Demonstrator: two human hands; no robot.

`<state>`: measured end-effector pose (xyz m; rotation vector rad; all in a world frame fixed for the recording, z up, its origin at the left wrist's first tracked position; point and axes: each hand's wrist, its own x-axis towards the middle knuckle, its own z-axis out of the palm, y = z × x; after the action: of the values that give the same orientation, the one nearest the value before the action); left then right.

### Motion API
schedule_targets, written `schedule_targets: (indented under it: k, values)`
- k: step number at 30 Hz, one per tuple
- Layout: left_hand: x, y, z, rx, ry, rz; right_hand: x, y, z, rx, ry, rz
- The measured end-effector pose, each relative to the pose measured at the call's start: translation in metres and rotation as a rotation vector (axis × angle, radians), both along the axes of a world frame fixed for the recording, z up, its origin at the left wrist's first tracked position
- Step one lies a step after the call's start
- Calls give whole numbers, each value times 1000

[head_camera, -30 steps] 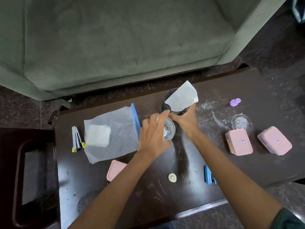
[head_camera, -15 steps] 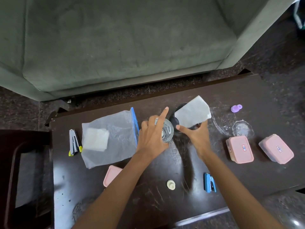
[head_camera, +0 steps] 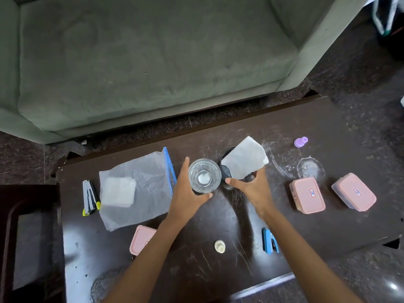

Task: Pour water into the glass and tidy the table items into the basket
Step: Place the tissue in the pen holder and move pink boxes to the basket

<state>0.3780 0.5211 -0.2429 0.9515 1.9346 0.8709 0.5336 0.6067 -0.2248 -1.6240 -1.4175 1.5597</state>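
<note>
A clear glass (head_camera: 204, 179) stands upright on the dark table (head_camera: 341, 226), with a little water or a white glint at its bottom. My left hand (head_camera: 187, 194) wraps its left and near side, thumb under the rim and forefinger stretched up behind. Just right of it stands a dark round container (head_camera: 225, 172) with a white sheet (head_camera: 243, 160) sticking out of its top. My right hand (head_camera: 251, 189) grips that container from the near side. A small gap separates the two hands.
A zip bag (head_camera: 142, 184) with a white pad and a grey stapler (head_camera: 89, 200) lie left. Pink boxes (head_camera: 307, 195) (head_camera: 354, 192) (head_camera: 141, 239), a blue stapler (head_camera: 270, 240), a cream cap (head_camera: 219, 246), a purple cap (head_camera: 300, 142) and a puddle (head_camera: 310, 168) are scattered. A sofa (head_camera: 131, 62) stands behind.
My left hand has slid off the top of the glass, so its mouth now shows. My right hand and the dark container have drawn away to the right.
</note>
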Motion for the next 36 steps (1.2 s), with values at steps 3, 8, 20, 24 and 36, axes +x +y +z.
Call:
schedule_targets:
  k: [3, 8, 20, 24, 36]
  values:
    - [3, 2, -3, 29, 30, 10, 0, 1, 0, -25, -12, 20]
    - [8, 1, -2, 88, 15, 31, -3, 3, 4, -38, 5, 41]
    - [13, -15, 2, -52, -15, 40, 5, 2, 4, -87, 67, 96]
    - [4, -41, 16, -42, 27, 75, 11, 1, 3, -83, 78, 69]
    - [-19, -153, 25, -287, 433, 158, -9, -63, 3, 156, -213, -151]
